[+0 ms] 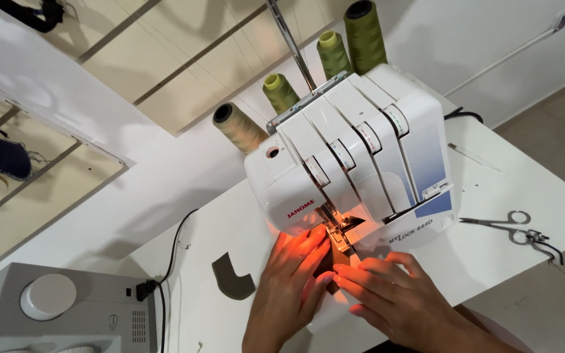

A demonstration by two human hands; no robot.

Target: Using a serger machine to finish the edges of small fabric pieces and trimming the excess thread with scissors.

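Observation:
A white overlock sewing machine point(361, 150) stands on a white table point(492, 189), with several green and tan thread cones point(281, 91) behind it. Its lamp casts orange light on both hands. My left hand point(292, 274) lies flat, fingers pressing a small dark piece of fabric point(327, 267) just in front of the presser foot point(338, 229). My right hand point(387, 287) rests beside it, fingertips on the same fabric from the right. Most of the fabric is hidden under the fingers.
A dark olive cut fabric piece point(233, 278) lies on the table left of my hands. Scissors point(505, 222) lie at the right with a small clip beside them. A grey second sewing machine point(53, 310) sits at bottom left, a black cord point(171, 255) running past it.

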